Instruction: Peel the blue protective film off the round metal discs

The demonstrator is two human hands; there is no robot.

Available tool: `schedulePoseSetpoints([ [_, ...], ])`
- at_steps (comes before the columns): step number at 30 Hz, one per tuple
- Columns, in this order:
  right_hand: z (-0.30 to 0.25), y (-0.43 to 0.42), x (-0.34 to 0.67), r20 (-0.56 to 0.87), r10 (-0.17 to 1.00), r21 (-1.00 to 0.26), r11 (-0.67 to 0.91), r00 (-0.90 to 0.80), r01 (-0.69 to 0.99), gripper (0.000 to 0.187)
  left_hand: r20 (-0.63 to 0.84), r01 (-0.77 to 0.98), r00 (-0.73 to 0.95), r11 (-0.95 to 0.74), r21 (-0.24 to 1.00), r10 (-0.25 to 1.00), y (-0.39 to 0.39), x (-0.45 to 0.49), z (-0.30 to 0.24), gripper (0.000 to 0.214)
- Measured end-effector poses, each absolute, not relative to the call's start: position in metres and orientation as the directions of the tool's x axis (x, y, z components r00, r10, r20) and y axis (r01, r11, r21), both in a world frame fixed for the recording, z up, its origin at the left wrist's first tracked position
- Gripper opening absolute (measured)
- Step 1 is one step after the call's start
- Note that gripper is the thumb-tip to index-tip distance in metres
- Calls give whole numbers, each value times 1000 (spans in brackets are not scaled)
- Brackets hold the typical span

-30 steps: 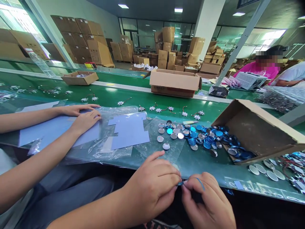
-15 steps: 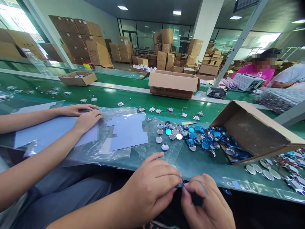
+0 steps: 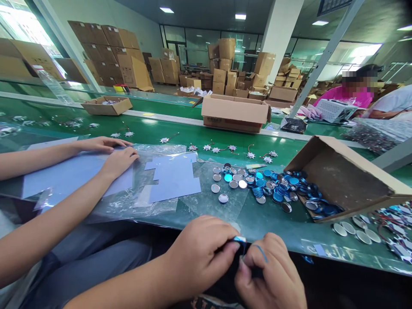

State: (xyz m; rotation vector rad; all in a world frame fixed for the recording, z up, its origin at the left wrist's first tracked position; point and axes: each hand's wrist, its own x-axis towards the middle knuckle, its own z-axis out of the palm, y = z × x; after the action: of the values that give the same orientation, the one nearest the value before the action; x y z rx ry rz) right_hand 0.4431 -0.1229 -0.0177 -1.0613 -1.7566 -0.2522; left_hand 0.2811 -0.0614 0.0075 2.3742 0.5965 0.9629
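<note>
My left hand [image 3: 204, 244] is closed on a small round blue cap [image 3: 240, 239], pinched at its edge between thumb and fingers just past the table's front edge. Close beside it, my right hand [image 3: 272, 268] pinches a thin blue film strip [image 3: 260, 253], part of which lies over the index finger. A narrow piece runs between the cap and the right fingertips. Beyond my hands lies a heap of round caps [image 3: 280, 184], some blue and some silver, spilling out of a tipped cardboard box [image 3: 350, 176]. One silver cap [image 3: 223, 198] rests apart, nearest my left hand.
At left, a co-worker's hands [image 3: 120, 161] rest on pale sheets [image 3: 80, 176] and clear plastic. Small star-shaped boards with wires [image 3: 215, 149] lie in a row behind. Silver discs [image 3: 362, 236] and more wired boards [image 3: 399, 240] lie right. An open carton [image 3: 234, 113] stands at the back.
My left hand has tilted, its index finger now curled in, and the cap's shiny side shows more. My right hand has moved slightly left and down, drawing the strip away from the cap.
</note>
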Motion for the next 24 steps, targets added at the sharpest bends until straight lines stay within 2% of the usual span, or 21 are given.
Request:
schedulePoseSetpoints([
  [4,-21,-121,444,859,508,-302,594,-57,745,18,262,162,643,-461,872,720,-53,282,3,23],
  [6,-20,-120,450,865,499,-294,580,-46,760,13,196,146,645,-371,917,739,-50,283,1,24],
  [8,-20,-121,456,870,490,-263,551,-52,792,8,255,130,647,-434,892,719,-50,285,-1,21],
  [9,-21,-121,458,866,496,-256,540,-58,802,11,307,121,655,-497,859,690,-50,285,-2,19],
  [13,-27,-121,460,869,490,-241,538,-67,808,18,481,127,701,-755,643,527,-55,285,-2,19],
  [15,-30,-121,459,893,446,-213,524,-53,824,15,524,169,707,-832,528,476,-58,285,-2,18],
  [17,-31,-120,456,898,437,-192,511,-60,838,13,545,207,699,-860,466,463,-60,285,-2,16],
  [19,-30,-120,453,888,451,-171,512,-94,842,11,539,230,684,-847,479,491,-61,286,-2,14],
  [21,-30,-120,448,881,457,-153,526,-127,837,11,502,242,671,-801,547,546,-59,286,-1,15],
  [24,-29,-120,447,883,460,-206,551,-88,809,14,432,270,655,-726,632,620,-55,284,0,21],
])
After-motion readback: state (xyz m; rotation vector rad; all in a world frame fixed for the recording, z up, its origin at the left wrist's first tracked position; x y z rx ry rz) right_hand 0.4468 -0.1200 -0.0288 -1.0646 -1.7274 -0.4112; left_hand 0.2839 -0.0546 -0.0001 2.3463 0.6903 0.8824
